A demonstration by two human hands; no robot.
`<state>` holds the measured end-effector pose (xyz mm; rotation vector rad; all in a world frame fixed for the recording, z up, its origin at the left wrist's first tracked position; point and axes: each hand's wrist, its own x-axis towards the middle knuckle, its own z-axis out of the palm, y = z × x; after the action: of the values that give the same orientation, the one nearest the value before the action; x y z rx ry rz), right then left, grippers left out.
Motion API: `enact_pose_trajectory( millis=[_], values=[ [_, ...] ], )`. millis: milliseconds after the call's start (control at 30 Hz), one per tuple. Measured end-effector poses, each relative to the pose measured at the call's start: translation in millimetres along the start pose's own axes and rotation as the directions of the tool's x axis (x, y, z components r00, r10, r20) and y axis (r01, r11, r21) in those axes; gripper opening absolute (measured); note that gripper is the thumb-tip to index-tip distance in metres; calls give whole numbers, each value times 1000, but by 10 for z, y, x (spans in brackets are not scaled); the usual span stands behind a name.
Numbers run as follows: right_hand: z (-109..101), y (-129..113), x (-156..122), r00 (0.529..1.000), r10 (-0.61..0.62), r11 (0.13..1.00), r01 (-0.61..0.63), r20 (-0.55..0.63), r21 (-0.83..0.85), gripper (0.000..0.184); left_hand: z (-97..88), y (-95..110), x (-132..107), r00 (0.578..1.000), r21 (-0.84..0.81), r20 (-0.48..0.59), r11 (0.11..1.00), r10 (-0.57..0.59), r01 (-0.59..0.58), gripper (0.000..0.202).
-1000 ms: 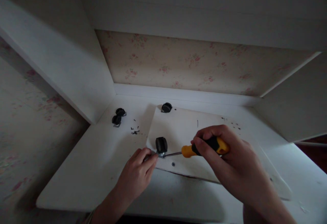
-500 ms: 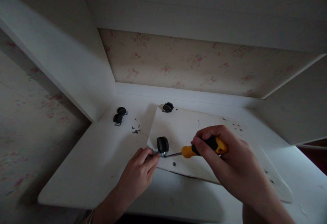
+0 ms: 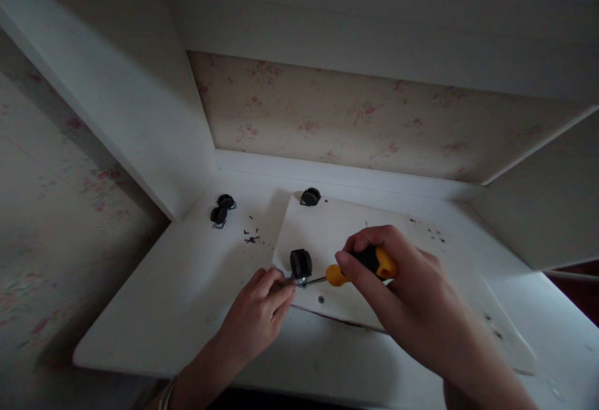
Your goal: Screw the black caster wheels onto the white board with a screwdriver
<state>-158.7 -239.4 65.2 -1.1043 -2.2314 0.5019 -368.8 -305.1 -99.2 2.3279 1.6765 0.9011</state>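
My right hand (image 3: 402, 291) is closed around the yellow and black handle of a screwdriver (image 3: 360, 266). Its thin shaft points left, with the tip at the metal base of a black caster wheel (image 3: 300, 264). That wheel stands near the front left corner of a white board (image 3: 337, 241) lying on the white surface. My left hand (image 3: 259, 313) pinches the caster's metal base plate from the left, fingers pressed together. A small screw (image 3: 321, 299) sits in the board just in front of the shaft.
Another black caster (image 3: 310, 196) sits at the board's far left corner. Two more casters (image 3: 221, 209) lie together at the back left. Small dark screws (image 3: 251, 236) are scattered beside them, and more specks at the right. White panels enclose the sides and back.
My right hand has slid the screwdriver a little to the left along its shaft. The view has shifted slightly. My left hand stays on the caster.
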Motion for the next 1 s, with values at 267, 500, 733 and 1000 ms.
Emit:
enact_pose_trajectory(
  millis=[267,500,733,1000],
  values=[
    [-97,-176,49,976,-132,985,149,174,-87,19,-38,27,11,1000,-9,-19,1000,9,-9,21],
    [7,-160,160,965,-183,973,205,189,-103,20,-38,29,5,1000,11,0,1000,23,-23,19],
    [0,-65,69,946,-277,961,275,167,38,39,-45,-20,-22,998,-117,-20,991,-66,63,23],
    [41,19,47,963,-269,962,267,30,49,38,-53,-26,2,990,-166,-57,979,-132,121,22]
  ],
)
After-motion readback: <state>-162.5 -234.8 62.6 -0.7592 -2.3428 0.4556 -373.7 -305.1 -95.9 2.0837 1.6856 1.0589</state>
